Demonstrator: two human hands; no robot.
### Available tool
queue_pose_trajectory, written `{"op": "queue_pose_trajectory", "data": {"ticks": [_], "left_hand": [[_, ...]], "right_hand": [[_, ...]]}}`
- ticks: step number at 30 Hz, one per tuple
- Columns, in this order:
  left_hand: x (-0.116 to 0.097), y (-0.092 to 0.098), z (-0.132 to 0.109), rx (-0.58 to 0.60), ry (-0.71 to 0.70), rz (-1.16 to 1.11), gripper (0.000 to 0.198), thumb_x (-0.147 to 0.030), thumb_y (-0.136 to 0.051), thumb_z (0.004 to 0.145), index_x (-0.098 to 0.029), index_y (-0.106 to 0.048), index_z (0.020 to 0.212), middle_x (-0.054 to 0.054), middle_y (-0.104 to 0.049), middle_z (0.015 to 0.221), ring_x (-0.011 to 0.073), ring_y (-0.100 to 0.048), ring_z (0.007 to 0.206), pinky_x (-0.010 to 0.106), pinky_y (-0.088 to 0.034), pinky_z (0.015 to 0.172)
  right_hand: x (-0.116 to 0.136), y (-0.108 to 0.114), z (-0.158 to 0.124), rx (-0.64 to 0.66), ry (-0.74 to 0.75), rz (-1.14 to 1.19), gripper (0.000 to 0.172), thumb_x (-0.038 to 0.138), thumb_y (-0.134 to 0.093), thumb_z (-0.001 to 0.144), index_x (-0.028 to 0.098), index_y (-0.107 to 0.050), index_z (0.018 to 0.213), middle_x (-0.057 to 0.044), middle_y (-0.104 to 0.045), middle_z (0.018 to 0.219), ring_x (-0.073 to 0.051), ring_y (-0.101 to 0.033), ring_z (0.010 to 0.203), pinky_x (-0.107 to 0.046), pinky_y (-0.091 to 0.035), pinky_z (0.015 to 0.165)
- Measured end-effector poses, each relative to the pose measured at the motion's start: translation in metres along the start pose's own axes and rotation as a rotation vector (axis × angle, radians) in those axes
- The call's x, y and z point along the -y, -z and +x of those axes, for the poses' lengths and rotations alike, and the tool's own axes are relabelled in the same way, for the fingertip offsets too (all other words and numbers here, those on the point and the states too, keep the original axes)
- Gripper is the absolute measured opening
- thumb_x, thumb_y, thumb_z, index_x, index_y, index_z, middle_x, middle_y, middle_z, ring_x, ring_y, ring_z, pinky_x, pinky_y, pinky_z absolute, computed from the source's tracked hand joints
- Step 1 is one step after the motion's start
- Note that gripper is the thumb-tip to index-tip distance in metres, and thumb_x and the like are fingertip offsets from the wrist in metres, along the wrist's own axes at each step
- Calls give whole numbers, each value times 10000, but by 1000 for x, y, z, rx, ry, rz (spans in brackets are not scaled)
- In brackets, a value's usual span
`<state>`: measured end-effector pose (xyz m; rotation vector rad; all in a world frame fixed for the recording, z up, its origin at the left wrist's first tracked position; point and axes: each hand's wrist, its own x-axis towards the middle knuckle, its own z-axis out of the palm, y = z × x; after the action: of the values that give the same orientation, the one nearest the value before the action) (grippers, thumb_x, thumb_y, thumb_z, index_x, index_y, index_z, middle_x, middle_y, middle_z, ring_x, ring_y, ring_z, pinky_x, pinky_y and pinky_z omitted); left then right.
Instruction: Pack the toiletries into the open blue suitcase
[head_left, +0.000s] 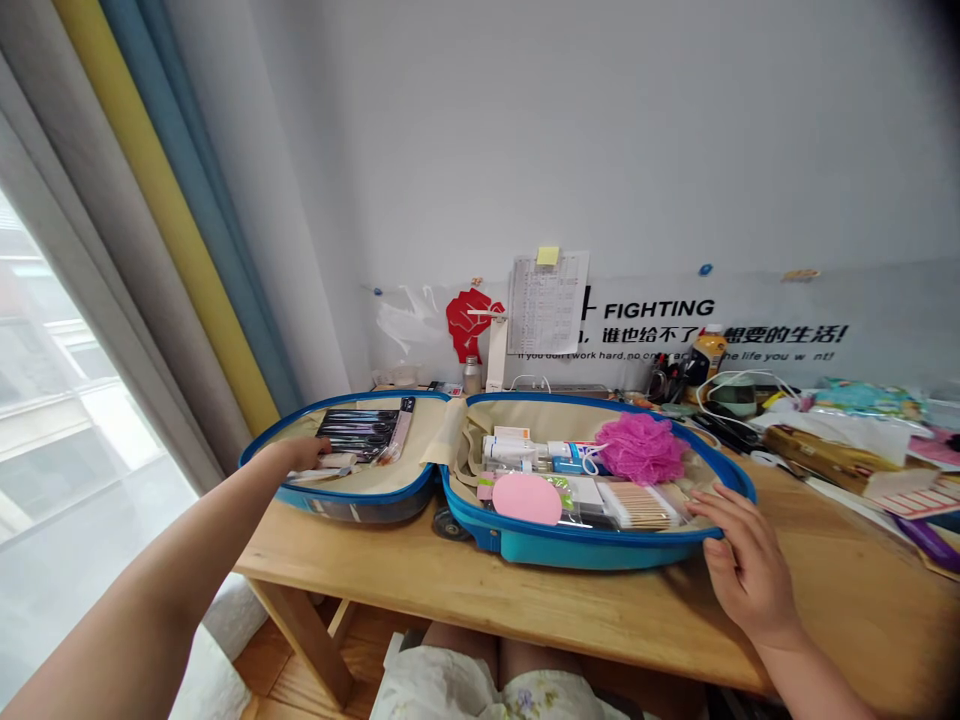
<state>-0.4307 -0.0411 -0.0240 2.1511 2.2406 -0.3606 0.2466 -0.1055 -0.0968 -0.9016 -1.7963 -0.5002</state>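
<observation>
Nearest, at 8 o'clock: left forearm, ending in left hand down inside left half of blue suitcase. Fingers bent beside dark slim packets; grip, if any, impossible to make out. Right hand at 4 o'clock, fingers loosely spread over near rim, nothing lifted. Suitcase unfolded on wooden table, 6 o'clock. Done, judging by contents: right half stocked with pink puff, cotton swabs, pink oval; left half with packets. Remaining: uncertain; suitcase unclosed.
</observation>
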Motion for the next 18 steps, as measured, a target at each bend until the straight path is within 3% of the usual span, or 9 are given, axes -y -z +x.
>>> {"op": "queue_pose_trajectory", "data": {"ticks": [3, 9, 14, 18], "left_hand": [[-3, 2, -1, 101, 21, 26, 328, -397, -587, 902, -146, -604, 1112, 63, -650, 1041, 181, -633, 910, 406, -527, 832], [-13, 8, -1, 148, -8, 42, 318, -378, -615, 873, -150, -617, 1094, 70, -663, 1056, 198, -634, 946, 431, -505, 874], [-17, 15, -11, 74, -36, 12, 302, -266, -645, 701, -186, -664, 992, 84, -714, 1000, 268, -658, 936, 386, -506, 840], [-20, 31, -25, -83, -47, -23, 334, -295, -565, 728, -148, -646, 1017, 121, -712, 1022, 278, -657, 937, 343, -496, 833]], "right_hand": [[1, 0, 1, -3, 6, 8, 325, 388, -387, 932, 220, -610, 1099, -105, -658, 1102, -307, -562, 1173, -515, -460, 983], [2, -1, 1, -24, 27, -3, 313, 370, -373, 946, 218, -596, 1104, -109, -651, 1094, -308, -549, 1183, -519, -457, 975], [1, -2, -2, -9, -21, 5, 327, 409, -377, 941, 221, -605, 1078, -105, -652, 1082, -309, -552, 1182, -524, -459, 975], [2, -2, 0, -6, -23, 15, 319, 405, -385, 938, 220, -607, 1072, -104, -653, 1084, -310, -541, 1196, -526, -450, 984]]}}
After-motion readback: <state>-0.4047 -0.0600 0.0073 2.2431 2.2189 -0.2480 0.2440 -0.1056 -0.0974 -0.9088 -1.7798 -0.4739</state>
